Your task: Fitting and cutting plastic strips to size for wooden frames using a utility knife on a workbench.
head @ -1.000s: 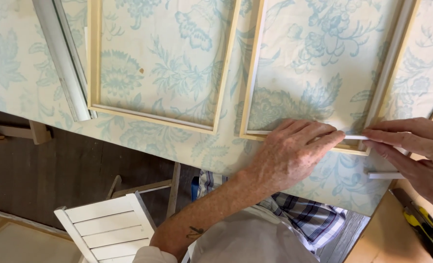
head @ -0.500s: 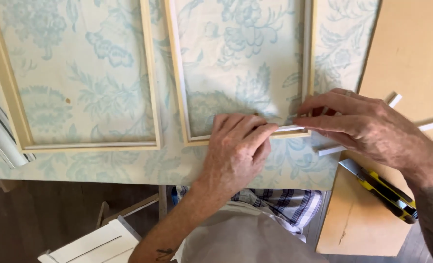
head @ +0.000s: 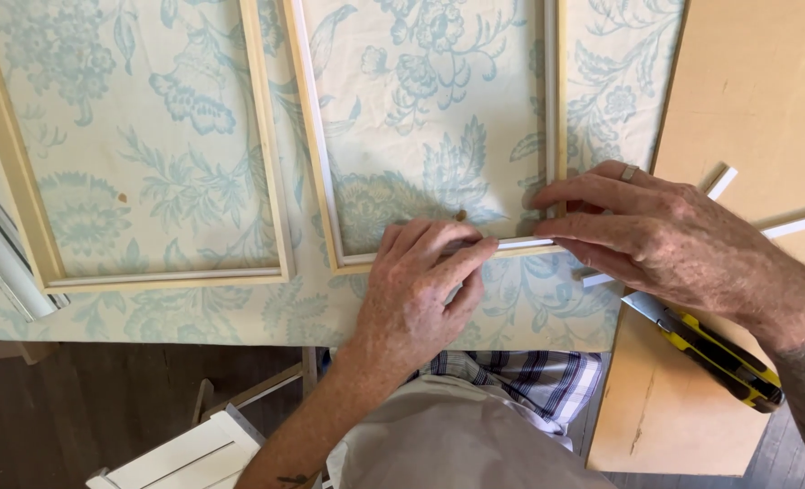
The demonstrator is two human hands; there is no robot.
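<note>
At bottom centre, the left hand point(head: 421, 294) lies flat with fingers pressed on a white strip point(head: 525, 244) along the right frame's point(head: 316, 172) lower edge; the right hand point(head: 661, 235) pinches its other end. The left frame point(head: 271, 181), upper left, already carries its strip, while spare strips point(head: 787, 226) and a knife point(head: 710, 349) wait at right.

A dark wooden floor point(head: 104, 407) is seen below the table's point(head: 239, 317) near edge. A white slatted chair point(head: 185, 457) is placed on it at lower left. Soft, even daylight is cast over everything, with no hard shadows.
</note>
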